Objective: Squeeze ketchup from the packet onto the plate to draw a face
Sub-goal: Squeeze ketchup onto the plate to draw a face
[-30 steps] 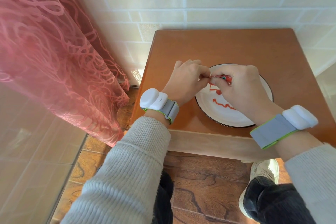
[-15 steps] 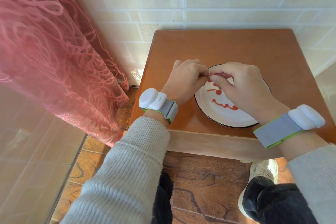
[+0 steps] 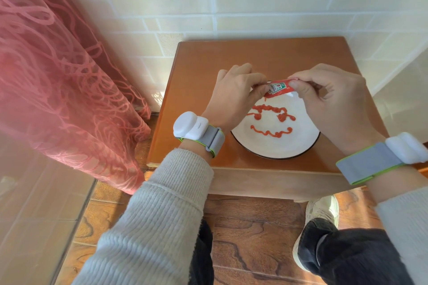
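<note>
1. Left hand [image 3: 234, 97]: fingers curled, pinching the left end of the ketchup packet [image 3: 278, 88].
2. Right hand [image 3: 331, 104]: thumb and fingers pinching the packet's right end.
3. Packet: red, tilted, held above the far rim of the plate [image 3: 305, 143].
4. Plate: white, dark-rimmed, bearing a ketchup face [image 3: 271, 120] of brows, eyes, wavy mouth.
5. Plate rests on a wooden table [image 3: 231, 53].

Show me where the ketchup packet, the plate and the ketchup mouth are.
ketchup packet [image 3: 277, 88], head view, on its printed label.
plate [image 3: 301, 146], head view, on bare white surface near the rim.
ketchup mouth [image 3: 271, 132], head view, middle of the wavy line.
</note>
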`<state>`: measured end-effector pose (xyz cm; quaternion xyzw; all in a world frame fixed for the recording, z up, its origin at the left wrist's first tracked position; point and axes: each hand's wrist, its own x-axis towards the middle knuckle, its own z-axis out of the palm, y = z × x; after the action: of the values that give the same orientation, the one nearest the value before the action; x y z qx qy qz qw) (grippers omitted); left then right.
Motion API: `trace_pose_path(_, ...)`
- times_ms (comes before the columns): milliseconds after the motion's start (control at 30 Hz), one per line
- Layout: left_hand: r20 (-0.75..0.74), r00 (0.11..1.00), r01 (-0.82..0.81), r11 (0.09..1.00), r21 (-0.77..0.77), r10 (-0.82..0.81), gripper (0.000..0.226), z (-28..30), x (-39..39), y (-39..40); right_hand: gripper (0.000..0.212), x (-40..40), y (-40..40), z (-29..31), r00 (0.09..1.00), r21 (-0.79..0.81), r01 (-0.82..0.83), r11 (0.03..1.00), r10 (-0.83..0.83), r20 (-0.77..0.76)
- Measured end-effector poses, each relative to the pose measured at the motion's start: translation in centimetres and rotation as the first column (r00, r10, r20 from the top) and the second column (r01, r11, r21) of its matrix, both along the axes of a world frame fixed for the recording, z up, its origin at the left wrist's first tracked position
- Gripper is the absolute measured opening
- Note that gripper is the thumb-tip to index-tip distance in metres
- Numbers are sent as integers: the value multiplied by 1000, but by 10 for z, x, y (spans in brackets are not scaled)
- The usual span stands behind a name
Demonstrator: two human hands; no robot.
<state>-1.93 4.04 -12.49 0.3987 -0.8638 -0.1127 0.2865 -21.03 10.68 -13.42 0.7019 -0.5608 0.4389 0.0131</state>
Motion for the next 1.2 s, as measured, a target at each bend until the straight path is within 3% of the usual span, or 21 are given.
trace_pose_path(200,-3,999,47,998,-44,-47,13,-2,-13,6,15,-1,4,2,994,17,-65,998,63,94)
trace_pose_path(400,-56,996,63,997,-34,-65,13,0,-22,9,15,5,3,4,987,1,48,999,-47,156)
trace_pose_path(633,-55,997,61,998,4,-61,15,-2,-16,9,9,5,1,6,976,135,-9,991,-21,219)
trace_pose_path(900,-55,994,97,992,81,-93,13,-2,-16,11,12,12,2,1,995,66,14,998,-20,94)
trace_pose_path(1200,-71,992,106,994,-37,-108,15,0,-11,8,8,8,2,1,996,147,-54,988,42,83)
